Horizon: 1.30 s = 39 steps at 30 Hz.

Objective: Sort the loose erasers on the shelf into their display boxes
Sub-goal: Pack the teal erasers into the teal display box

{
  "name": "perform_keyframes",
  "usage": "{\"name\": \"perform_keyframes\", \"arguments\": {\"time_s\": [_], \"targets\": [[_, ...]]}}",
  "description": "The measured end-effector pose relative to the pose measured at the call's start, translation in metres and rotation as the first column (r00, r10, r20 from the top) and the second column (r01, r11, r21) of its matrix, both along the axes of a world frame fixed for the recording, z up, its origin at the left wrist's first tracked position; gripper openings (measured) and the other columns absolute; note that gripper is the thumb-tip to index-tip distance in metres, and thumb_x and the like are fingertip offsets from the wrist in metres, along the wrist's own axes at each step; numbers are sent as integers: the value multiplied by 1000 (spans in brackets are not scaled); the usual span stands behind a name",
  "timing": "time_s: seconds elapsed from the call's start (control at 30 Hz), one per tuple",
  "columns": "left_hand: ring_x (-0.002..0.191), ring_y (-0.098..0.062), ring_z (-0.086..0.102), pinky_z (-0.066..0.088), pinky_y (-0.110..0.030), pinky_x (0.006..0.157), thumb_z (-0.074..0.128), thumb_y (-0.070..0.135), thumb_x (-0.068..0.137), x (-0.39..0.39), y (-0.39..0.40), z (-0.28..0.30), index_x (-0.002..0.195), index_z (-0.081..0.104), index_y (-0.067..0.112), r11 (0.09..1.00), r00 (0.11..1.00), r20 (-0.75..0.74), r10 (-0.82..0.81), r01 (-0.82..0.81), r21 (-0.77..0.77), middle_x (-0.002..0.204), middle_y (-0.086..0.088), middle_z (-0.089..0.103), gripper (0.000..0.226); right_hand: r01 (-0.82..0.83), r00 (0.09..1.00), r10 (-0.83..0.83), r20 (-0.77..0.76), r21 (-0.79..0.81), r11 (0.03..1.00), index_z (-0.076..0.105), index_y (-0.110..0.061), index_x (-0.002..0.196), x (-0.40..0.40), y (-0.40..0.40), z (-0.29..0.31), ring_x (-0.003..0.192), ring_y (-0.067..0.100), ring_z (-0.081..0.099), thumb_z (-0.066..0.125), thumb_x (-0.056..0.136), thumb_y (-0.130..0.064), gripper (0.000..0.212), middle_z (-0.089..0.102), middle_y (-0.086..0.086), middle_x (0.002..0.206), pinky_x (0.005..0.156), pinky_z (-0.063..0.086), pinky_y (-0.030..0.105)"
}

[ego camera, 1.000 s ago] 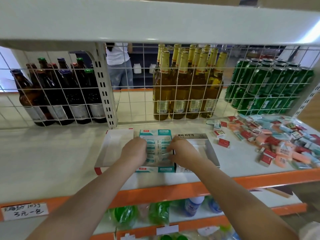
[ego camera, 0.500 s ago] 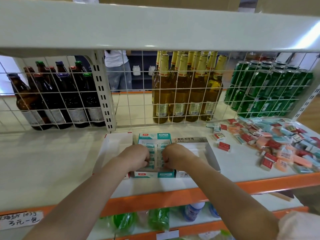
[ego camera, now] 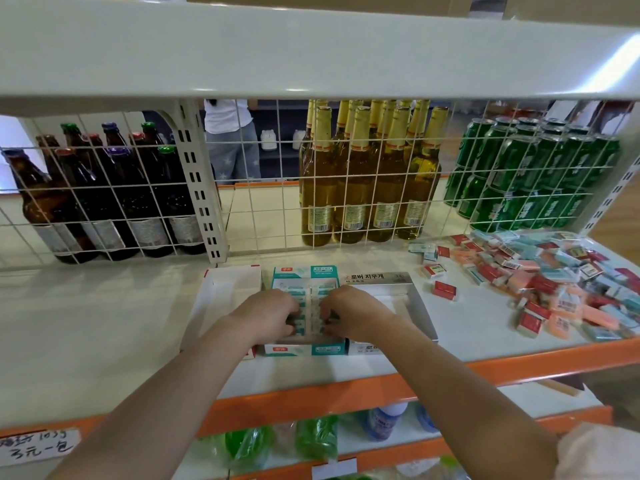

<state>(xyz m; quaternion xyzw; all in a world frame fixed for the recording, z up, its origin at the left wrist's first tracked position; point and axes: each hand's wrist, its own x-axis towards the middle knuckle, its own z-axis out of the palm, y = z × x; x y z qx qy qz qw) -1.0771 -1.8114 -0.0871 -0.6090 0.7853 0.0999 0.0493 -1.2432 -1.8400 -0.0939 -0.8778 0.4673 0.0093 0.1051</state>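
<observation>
While both hands, left hand (ego camera: pixel 266 317) and right hand (ego camera: pixel 349 315), press curled fingers onto erasers in the teal box (ego camera: pixel 304 348), Korean lettering marks the silver box (ego camera: pixel 377 279) right of it.

Wire grid (ego camera: pixel 346 202) blocks reaching the bottles (ego camera: pixel 360 188).

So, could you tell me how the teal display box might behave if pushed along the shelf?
The teal display box looks like thin card, so probably light and slides easily. Its low, flat shape makes tipping unlikely. Its walls may flex.
</observation>
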Motion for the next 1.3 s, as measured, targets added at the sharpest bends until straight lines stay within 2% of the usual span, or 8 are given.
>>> {"name": "perform_keyframes", "arguments": {"time_s": [0.23,0.43,0.53,0.67,0.9,1.17,1.23,1.3], "targets": [[99,-11,57,49,-29,85,56,28,91,-18,-9,10,120,59,23,997,975,-214,67,-72,-13,119,4,61,30,127,984,-119,135,-52,991,59,-22,117,-55,-12,19,113,18,49,52,93,-26,26,55,-1,124,95,40,30],[97,-14,58,48,-30,84,50,27,94,-72,-23,22,114,63,20,989,951,-309,30,-72,-126,115,3,63,25,288,947,-279,157,-38,957,62,-20,111,-121,-23,26,98,17,55,54,92,-26,21,61,2,114,76,43,26],[96,-12,58,49,-30,85,51,27,93,-98,-32,22,111,64,19,987,944,-331,-2,-52,-152,110,2,64,23,355,922,-347,171,-21,935,63,-18,111,-151,-23,27,101,19,57,49,93,-18,23,62,2,113,84,47,28],[97,-15,57,48,-33,85,50,24,93,-135,-46,20,111,64,18,990,938,-345,-30,-19,-138,110,1,63,24,421,898,-418,140,11,907,64,-14,106,-187,-29,22,100,24,59,47,93,-15,23,64,5,108,75,43,26],[112,-17,54,44,-31,93,49,24,93,-188,-76,9,121,60,18,995,946,-324,-23,-11,-102,124,0,58,31,470,880,-467,89,-23,882,60,-17,118,-236,-51,20,108,20,57,46,92,-12,30,61,3,120,80,41,23],[115,-20,52,45,-33,93,47,30,94,-228,-108,-1,126,56,17,982,920,-373,120,-165,-90,125,-3,55,35,456,873,-451,186,16,890,63,-14,111,-257,-89,19,100,21,58,51,89,-10,25,65,5,113,75,41,22],[106,-20,57,48,-33,87,48,31,94,-237,-118,-5,117,61,14,968,894,-408,187,-238,-76,117,-4,60,31,443,878,-441,187,30,896,62,-15,114,-259,-96,20,100,20,57,50,90,-9,28,63,4,116,79,43,24],[94,-21,60,48,-32,75,50,34,94,-245,-131,-11,103,66,11,943,837,-469,282,-332,-27,104,-5,65,29,433,875,-436,210,61,899,61,-14,114,-263,-103,20,88,18,56,48,91,-7,28,63,6,113,72,44,23]]}}
